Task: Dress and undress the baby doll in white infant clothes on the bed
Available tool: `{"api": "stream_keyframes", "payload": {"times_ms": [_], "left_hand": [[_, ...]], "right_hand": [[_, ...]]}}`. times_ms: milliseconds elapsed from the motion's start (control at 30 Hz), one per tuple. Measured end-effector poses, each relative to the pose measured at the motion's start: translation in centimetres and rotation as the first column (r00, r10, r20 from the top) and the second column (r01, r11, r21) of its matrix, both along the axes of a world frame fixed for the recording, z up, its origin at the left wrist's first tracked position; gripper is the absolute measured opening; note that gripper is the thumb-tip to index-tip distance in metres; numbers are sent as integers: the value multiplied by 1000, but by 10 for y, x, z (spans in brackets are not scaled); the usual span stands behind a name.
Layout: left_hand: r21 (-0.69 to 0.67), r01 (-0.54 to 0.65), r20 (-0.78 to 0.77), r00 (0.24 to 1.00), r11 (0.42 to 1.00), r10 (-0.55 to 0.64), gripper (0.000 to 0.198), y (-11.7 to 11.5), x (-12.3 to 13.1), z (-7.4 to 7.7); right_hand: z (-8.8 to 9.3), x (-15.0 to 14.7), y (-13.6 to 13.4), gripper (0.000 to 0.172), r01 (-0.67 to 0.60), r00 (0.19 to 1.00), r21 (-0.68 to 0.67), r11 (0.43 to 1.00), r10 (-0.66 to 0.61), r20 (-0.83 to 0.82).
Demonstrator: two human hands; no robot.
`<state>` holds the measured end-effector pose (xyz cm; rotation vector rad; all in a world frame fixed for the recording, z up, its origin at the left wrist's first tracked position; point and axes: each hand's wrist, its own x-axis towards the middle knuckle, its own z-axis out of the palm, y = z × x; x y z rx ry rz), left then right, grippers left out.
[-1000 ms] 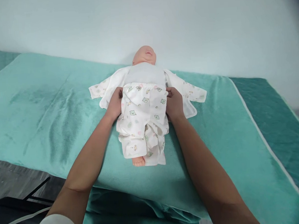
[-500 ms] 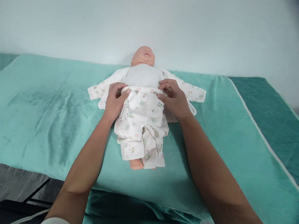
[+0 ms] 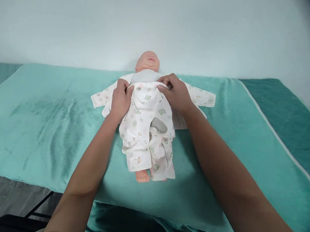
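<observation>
A baby doll [image 3: 148, 62] lies on its back, head toward the wall, with one bare foot [image 3: 142, 176] showing below a trouser cuff. White printed baby trousers [image 3: 146, 106] cover its legs and reach up over its belly. My left hand [image 3: 121, 98] pinches the waistband at its left corner. At the opposite corner, my right hand [image 3: 176, 92] grips the waistband between thumb and fingers. A white printed baby jacket [image 3: 205, 97] lies spread beneath the doll, its sleeves stretched out to both sides. Between the trouser legs a gap shows grey-white material.
A green velvety cover [image 3: 63, 125] spreads over the bed surface under the doll. Behind it rises a pale wall [image 3: 73, 33]. At the lower left are a dark object [image 3: 15, 229] with a pale cable and a grey floor [image 3: 12, 189].
Both hands have pulled the waistband higher toward the doll's chest, and less of the white torso shows. The trousers are stretched longer, and a gap has opened between the legs.
</observation>
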<state>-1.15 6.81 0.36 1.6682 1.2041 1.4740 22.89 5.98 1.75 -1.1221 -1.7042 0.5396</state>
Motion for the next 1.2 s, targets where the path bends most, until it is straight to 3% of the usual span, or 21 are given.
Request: {"api": "stream_keyframes", "payload": {"times_ms": [133, 233, 433, 567, 700, 867, 967, 1100, 1200], "left_hand": [[-66, -54, 28, 998, 996, 56, 32, 41, 2, -9], [-96, -28, 4, 1000, 995, 28, 26, 53, 3, -11], [55, 156, -129, 981, 986, -148, 16, 47, 1, 5], [-20, 225, -178, 958, 974, -225, 17, 49, -3, 14], [-106, 120, -259, 955, 987, -144, 20, 54, 0, 18], [-47, -72, -312, 948, 996, 54, 25, 72, 9, 12], [-39, -132, -324, 939, 990, 112, 20, 85, 12, 5], [-66, -103, -329, 941, 992, 76, 10, 93, 14, -2], [-50, -68, -342, 938, 996, 47, 21, 90, 12, -4]], "right_hand": [[-11, -4, 32, 34, 138, 990, -9, 990, -138, -14], [-19, -1, 48, 31, 151, 988, -10, 989, -151, -42], [-20, 16, 51, 38, -60, 998, 29, 998, 59, 24], [-13, 21, 49, 44, -193, 980, -82, 978, 196, 28], [-13, 17, 53, 46, -60, 997, -49, 997, 63, 49], [-18, 12, 69, 35, 181, 976, 9, 983, -181, 122], [-21, 11, 81, 31, 275, 950, 32, 961, -277, 142], [-28, 9, 91, 27, 285, 954, 35, 958, -287, 91], [-32, 8, 86, 16, 225, 974, 67, 972, -226, 1]]}}
